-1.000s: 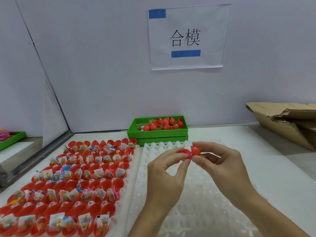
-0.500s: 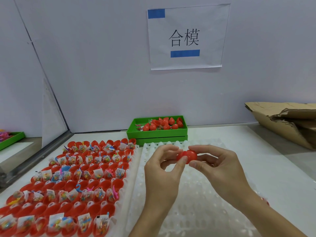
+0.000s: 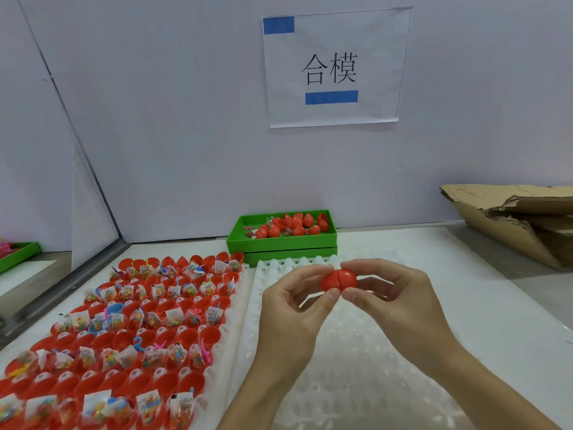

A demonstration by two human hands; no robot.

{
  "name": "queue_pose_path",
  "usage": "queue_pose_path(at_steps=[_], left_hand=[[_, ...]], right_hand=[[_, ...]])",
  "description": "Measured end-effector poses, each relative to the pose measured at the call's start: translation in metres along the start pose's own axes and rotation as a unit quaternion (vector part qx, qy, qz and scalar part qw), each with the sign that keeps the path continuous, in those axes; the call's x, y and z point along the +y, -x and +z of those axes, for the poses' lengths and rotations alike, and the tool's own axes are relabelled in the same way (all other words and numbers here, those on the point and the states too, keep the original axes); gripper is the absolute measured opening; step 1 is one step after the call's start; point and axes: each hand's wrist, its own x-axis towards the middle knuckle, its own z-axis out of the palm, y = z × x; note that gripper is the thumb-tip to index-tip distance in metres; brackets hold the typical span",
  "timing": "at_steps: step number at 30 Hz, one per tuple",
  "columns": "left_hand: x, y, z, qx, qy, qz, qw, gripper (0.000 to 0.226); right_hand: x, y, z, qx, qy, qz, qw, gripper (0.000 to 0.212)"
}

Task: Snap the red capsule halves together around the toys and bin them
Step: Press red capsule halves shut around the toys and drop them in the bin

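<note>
Both hands are pinching the red capsule (image 3: 338, 280) over the white tray (image 3: 356, 352), left hand (image 3: 291, 318) and right hand (image 3: 393, 305) each gripping one half, probably for squeezing them shut; beyond the capsule, the green bin (image 3: 280, 242) is waiting with finished ones.

Two hands pinch one red capsule (image 3: 338, 280) over a white tray (image 3: 356, 367): left hand (image 3: 291, 318), right hand (image 3: 400, 308). A green bin (image 3: 280, 243) sits behind.
</note>
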Motion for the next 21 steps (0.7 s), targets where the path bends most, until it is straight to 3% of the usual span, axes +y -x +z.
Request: queue_pose_path(at_steps=[5,13,21], left_hand=[[0.0015,0.0002,0.0002,-0.012,0.014,-0.004,1.0,0.026],[-0.0014,-0.0032,-0.0031,0.013,0.035,-0.034,0.999,0.027],[0.0025,-0.0015,-0.0034,-0.008,0.026,-0.009,1.0,0.031]], right_hand=[[0.0008,0.0006,0.0013,0.013,0.018,0.005,1.0,0.028],[-0.0054,0.0015,-0.0002,-0.034,-0.001,-0.009,0.999,0.027],[-0.0025,0.0006,0.0022,0.003,0.013,-0.003,1.0,0.037]])
